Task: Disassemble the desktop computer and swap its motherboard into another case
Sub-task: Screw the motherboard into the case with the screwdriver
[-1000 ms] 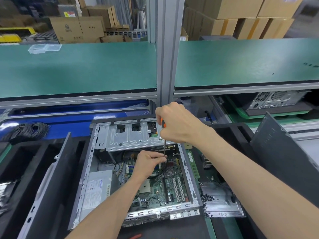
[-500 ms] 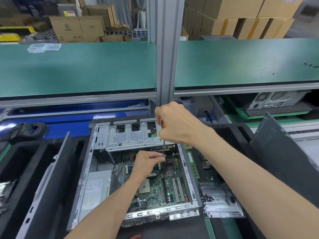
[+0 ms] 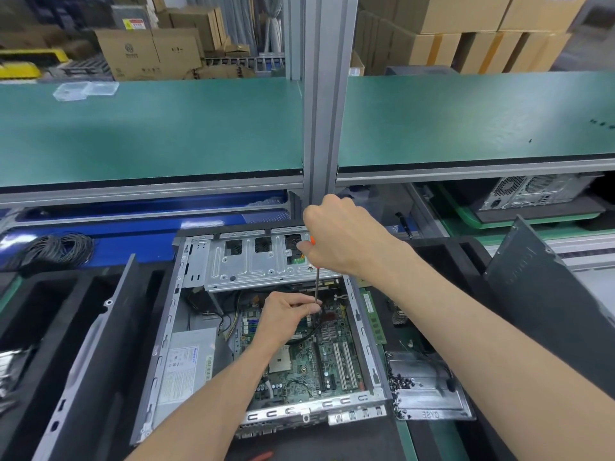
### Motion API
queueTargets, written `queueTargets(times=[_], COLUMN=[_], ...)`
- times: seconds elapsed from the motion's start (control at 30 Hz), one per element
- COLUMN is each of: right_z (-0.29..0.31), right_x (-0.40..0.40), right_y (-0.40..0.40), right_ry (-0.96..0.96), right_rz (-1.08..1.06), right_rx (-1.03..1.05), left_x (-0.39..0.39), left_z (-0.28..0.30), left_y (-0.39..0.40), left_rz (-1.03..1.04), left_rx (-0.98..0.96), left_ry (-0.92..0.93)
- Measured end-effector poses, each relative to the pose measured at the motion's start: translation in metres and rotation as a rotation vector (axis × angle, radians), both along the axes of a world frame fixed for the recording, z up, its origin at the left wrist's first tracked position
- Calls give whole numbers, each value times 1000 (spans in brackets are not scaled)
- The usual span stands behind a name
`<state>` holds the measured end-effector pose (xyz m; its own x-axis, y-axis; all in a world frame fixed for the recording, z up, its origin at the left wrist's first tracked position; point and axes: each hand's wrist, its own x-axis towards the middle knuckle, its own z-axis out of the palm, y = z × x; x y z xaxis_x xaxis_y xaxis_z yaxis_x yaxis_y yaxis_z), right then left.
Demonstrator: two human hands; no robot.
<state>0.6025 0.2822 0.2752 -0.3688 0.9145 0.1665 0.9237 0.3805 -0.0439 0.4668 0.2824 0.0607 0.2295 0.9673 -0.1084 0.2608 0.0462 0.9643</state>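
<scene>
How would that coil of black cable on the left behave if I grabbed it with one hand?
The coil of black cable looks loosely wound, many thin loops with no tie visible, so it would likely flop and sag. Some loops may slip free and tangle. It lies flat on the blue surface, so it is unlikely to roll, and it probably weighs little for its bulk.

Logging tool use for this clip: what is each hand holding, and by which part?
The right hand grips the screwdriver by its orange handle; the left hand pinches its metal shaft near the tip.
</scene>
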Motion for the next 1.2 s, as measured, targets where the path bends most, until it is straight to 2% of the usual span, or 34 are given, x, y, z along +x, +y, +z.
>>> queueTargets(times=[0.1,0.4,0.47,0.6,0.87,0.93,1.0,1.07,1.2], right_z=[0,24,25,24,27,23,18,16,16], right_x=[3,10,10,9,9,9,8,6,9], right_y=[1,-8,-7,-4,-12,-13,-12,-9,-9], right_ry=[42,1,-41,-166,-51,-36,-117,-133,-4], right_rz=[-5,237,221,1,278,215,44,-39,143], right_rx=[-33,-296,-262,-108,-295,-201,-98,-101,-214], left_x=[2,1,2,8,2,4,6,8,4], left_z=[-1,-8,-8,-11,-13,-12,-13,-15,-19], left_y=[-1,-3,-2,0,-2,-2,0,1,1], left_rz=[-11,-50,-41,-4,16,33,44,38,15], left_rx=[16,80,89,100,168,192,203,202,224], left_ry=[16,145,174,184,222,236,254,276,289])
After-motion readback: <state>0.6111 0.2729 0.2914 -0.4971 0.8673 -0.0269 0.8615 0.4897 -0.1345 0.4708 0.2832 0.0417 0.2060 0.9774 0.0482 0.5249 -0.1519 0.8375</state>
